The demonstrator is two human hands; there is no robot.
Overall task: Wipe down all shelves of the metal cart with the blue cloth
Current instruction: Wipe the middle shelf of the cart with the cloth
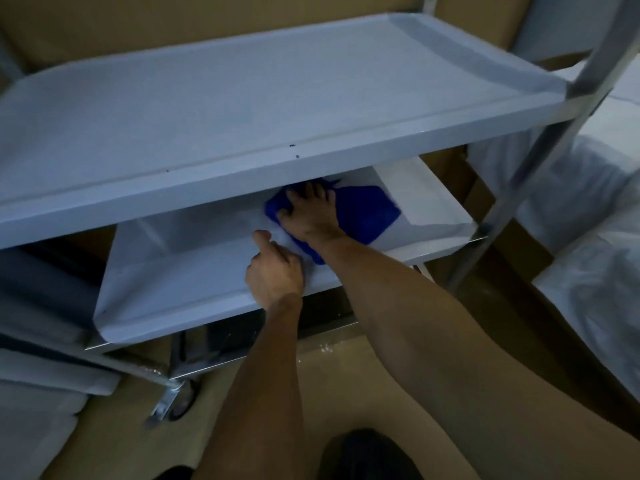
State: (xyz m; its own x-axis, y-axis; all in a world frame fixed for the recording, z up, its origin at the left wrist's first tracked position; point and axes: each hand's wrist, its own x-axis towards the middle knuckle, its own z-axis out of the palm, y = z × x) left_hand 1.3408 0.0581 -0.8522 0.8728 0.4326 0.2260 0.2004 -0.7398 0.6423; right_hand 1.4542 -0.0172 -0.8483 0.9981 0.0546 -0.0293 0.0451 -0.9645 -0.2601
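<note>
The right hand (310, 211) presses the blue cloth (363, 213) flat, fingers spread, on the middle shelf (180, 282) (right half); the left hand (273, 271) curls over its front edge.

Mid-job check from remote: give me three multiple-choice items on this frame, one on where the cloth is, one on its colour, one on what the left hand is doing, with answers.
1. Where is the cloth?
A. top shelf
B. shelf below the top one
C. floor

2. What colour is the cloth?
A. blue
B. white
C. yellow

3. What is the left hand doing?
A. pressing the cloth
B. hanging free
C. gripping the shelf's front edge

Answers:
1 B, the cloth lies on the lower shelf, beneath the top shelf.
2 A, it is deep blue.
3 C, its fingers curl over the lip, while the right hand presses the cloth.
</note>
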